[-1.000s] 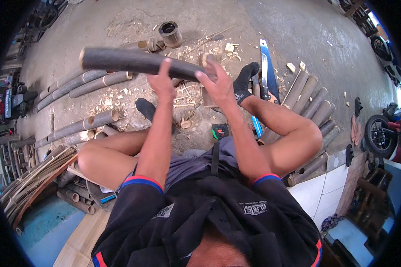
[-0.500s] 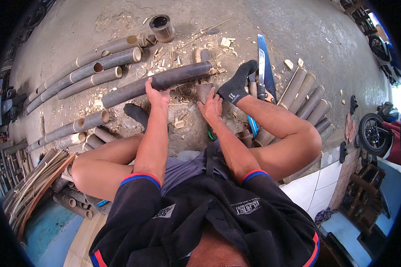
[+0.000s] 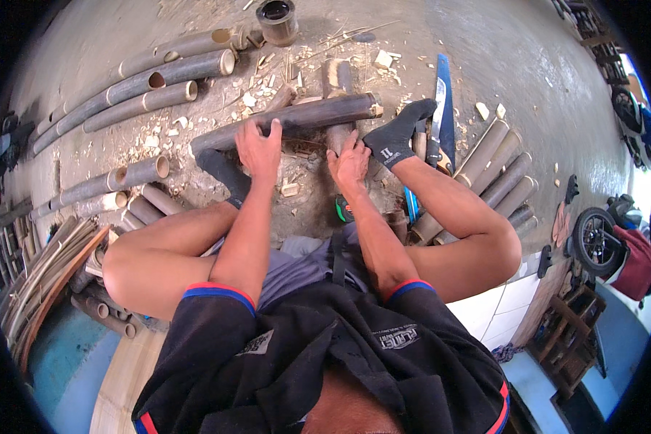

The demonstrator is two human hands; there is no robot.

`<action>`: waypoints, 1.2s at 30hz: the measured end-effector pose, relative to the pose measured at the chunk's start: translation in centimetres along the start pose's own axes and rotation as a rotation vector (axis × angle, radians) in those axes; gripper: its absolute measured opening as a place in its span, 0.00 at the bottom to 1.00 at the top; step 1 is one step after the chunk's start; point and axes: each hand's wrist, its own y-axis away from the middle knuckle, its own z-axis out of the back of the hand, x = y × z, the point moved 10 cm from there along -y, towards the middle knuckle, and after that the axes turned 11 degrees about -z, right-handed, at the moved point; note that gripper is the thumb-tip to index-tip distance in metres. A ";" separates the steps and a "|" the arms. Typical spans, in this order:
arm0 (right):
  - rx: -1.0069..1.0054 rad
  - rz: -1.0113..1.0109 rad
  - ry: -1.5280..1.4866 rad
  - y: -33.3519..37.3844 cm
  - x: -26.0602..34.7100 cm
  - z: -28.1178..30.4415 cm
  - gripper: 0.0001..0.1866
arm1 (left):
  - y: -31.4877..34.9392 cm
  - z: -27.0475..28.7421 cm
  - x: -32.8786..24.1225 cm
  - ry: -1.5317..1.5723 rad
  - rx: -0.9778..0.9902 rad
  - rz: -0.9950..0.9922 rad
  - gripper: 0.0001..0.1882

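Observation:
A long dark bamboo tube (image 3: pixel 315 116) lies crosswise over a shorter notched bamboo piece (image 3: pixel 336 76). My left hand (image 3: pixel 259 150) grips the tube's near side left of its middle, thumb and fingers pressed to it. Around the near end of the notched piece, just below the crossing, my right hand (image 3: pixel 350 165) is closed. My left foot in a black sock (image 3: pixel 218 170) is against the tube's left end. The other black-socked foot (image 3: pixel 405 130) sits just right of my right hand. A green and black tape measure (image 3: pixel 343 209) lies near my lap.
Several bamboo poles with cut holes (image 3: pixel 159 78) lie at the left. A blue-bladed saw (image 3: pixel 441 108) and a knife (image 3: pixel 435 130) are beyond my right foot, beside more bamboo pieces (image 3: pixel 484 148). A dark cup-shaped container (image 3: pixel 277 22) stands at the back among wood chips (image 3: pixel 249 99).
The dark tube has come down across the notched piece and shifted right. My left hand has turned from palm-up beneath it to back-up. My left foot now meets its left end.

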 end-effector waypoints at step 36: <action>0.747 -0.025 0.083 6.0 -3.3 -1.9 0.47 | 0.3 -4.7 -1.4 -0.340 0.381 -0.646 0.46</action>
